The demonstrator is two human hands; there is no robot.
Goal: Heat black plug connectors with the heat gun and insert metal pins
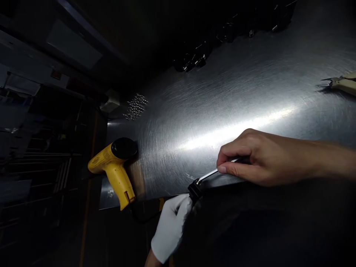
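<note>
My left hand (171,224), in a white glove, pinches a small black part (195,190) at the front edge of the metal table (172,126). Bare and closed, my right hand (251,157) grips a thin silver rod-like tool (209,174) between thumb and fingers. The tool's far end meets a small metal piece on top of the black part. My right palm hides the other end of the tool.
A yellow heat gun (116,170) lies at the table's left end. Behind it is a cluster of small metal pieces (136,106). Several dark parts with shiny bits (194,59) line the back. Pliers (340,83) lie at the right.
</note>
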